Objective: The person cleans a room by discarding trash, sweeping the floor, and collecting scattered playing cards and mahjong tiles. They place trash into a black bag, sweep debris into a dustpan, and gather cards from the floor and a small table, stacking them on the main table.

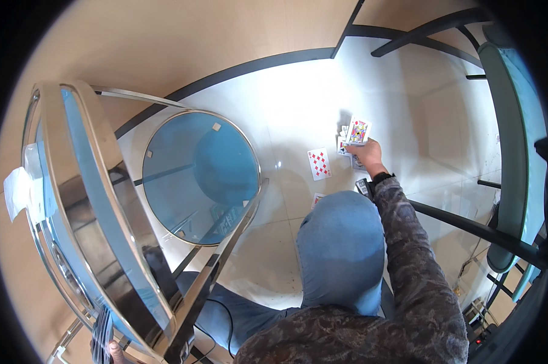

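My right hand reaches down over the tiled floor and grips a face card with red diamond marks between thumb and fingers. Beneath it, several playing cards lie loosely overlapped. A ten of diamonds lies face up to their left, and another card is partly hidden by my knee. At the lower left edge, my left hand holds a fanned stack of playing cards, seen edge-on beside a metal-framed cart; most of this hand is out of view.
A tiered cart with metal rims and blue glass stands at left, its round blue glass shelf near the floor. Wooden panels with a dark base strip run behind. A green padded chair with black legs is at right.
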A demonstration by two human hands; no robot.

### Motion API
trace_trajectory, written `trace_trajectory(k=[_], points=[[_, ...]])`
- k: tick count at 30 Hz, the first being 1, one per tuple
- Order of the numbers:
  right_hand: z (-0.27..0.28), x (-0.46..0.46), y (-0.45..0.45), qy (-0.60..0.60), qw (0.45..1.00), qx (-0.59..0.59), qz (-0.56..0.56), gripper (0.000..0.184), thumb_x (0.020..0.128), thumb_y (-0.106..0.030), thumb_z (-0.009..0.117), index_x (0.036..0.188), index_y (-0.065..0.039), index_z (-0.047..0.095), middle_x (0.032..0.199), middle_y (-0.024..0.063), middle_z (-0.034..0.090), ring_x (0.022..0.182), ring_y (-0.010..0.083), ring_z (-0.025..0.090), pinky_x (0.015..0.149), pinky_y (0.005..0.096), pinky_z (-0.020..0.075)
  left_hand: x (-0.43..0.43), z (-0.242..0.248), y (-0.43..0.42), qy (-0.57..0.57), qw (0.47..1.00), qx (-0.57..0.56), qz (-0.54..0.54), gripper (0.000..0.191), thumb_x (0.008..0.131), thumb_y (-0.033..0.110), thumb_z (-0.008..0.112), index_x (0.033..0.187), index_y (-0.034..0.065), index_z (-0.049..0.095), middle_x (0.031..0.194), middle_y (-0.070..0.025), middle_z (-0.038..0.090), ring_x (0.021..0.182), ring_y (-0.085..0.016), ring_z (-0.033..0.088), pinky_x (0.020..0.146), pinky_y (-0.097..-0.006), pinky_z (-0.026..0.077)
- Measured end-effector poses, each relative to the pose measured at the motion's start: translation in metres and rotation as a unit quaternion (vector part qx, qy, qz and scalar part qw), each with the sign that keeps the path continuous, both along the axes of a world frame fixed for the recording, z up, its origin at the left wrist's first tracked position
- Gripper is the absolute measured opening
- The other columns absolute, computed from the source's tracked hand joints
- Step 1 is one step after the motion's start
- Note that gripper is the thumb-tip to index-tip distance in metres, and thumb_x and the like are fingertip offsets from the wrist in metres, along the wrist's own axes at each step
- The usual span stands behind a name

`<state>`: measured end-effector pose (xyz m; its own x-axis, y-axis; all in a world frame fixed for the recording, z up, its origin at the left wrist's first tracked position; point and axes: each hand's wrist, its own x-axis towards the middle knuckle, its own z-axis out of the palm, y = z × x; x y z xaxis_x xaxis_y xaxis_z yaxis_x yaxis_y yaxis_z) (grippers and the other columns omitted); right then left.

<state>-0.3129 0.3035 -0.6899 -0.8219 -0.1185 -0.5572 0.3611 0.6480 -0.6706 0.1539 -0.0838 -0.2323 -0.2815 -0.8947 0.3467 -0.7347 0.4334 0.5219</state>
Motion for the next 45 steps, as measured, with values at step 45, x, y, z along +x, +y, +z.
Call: trace_trajectory(k=[45], points=[[0.148, 0.141, -0.026, 0.024, 0.923, 0.186, 0.335, 0.053, 0.07, -0.023, 0.085, 0.114, -0.004, 0.062, 0.094, 0.0172, 0.072, 0.09, 0.0355, 0.069, 0.081, 0.0442, 0.0535, -0.044, 0.011, 0.004, 0.041, 0.94, 0.154, -0.302, 0.025, 0.086, -0.007, 0.062, 0.11, -0.0117, 0.066, 0.105, -0.0185, 0.069, 0.094, -0.026, 0.065, 0.084, -0.0341, 0.05]])
